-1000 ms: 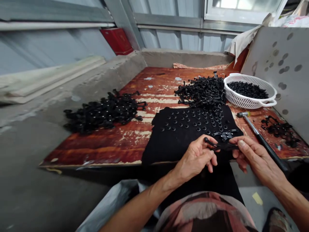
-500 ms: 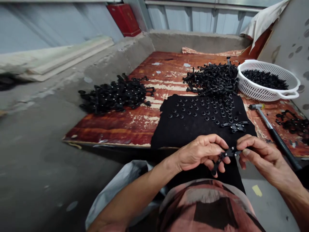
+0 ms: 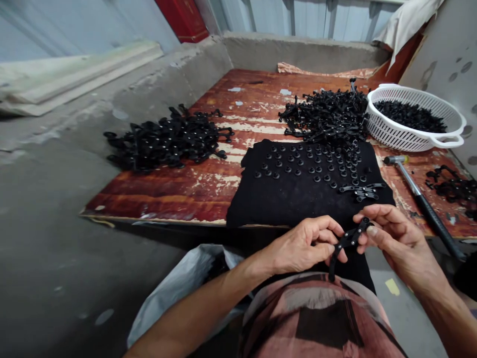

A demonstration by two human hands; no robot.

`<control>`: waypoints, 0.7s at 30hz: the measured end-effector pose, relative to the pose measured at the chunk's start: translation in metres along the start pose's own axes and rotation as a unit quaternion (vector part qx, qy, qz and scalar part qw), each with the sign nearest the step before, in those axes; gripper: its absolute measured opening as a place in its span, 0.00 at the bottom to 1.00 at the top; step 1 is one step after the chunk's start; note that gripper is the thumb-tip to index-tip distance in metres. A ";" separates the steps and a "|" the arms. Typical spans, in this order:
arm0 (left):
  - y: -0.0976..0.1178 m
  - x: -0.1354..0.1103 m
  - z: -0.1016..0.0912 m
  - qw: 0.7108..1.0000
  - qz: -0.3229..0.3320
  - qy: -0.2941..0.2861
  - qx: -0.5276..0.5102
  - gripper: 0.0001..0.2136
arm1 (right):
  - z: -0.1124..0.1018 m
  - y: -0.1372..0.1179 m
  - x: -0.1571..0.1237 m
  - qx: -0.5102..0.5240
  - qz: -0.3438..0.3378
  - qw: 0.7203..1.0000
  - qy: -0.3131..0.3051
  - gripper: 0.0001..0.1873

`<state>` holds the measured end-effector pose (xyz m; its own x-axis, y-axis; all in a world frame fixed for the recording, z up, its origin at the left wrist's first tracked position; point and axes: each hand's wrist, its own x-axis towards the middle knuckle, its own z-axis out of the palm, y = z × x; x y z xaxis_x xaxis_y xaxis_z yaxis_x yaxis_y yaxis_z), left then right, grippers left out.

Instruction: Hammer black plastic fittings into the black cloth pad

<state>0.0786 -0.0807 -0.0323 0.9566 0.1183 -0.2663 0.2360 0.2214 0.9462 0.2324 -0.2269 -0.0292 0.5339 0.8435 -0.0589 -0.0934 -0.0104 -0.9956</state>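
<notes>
Together both hands (image 3: 337, 243) pinch a black strap (image 3: 345, 244) — beyond the board's edge (image 3: 156, 217).

The black strip (image 3: 345, 243) is hanging differently now: a second ago it was lying flat and level between the two hands at the near edge of the black cloth (image 3: 298, 199), and it is now tilting, upper end pinched at the right hand (image 3: 391, 238), lower end dangling below the left hand (image 3: 305, 246) (over the lap). Both hands are sitting lower and nearer the body, off the cloth. The left hand is curling tighter, its fingertips closing on the strip's middle
</notes>
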 end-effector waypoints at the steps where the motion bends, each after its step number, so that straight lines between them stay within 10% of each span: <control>1: 0.001 0.000 0.001 1.000 -0.004 -0.005 -0.001 0.10 | 0.001 0.000 0.000 -0.001 -0.003 1.000 0.002 0.11; 13: 0.005 -0.004 0.012 0.996 0.022 0.045 0.078 0.10 | 0.011 0.003 0.001 -0.039 -0.007 0.999 0.018 0.10; 21: 0.004 -0.004 -0.001 0.999 -0.009 -0.038 0.004 0.07 | 0.015 0.003 0.001 -0.029 0.023 0.999 0.009 0.09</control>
<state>0.0753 -0.0791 -0.0278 0.9620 0.0411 -0.2699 0.2552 0.2149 0.9427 0.2198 -0.2176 -0.0310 0.5447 0.8320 -0.1055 -0.0691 -0.0808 -0.9943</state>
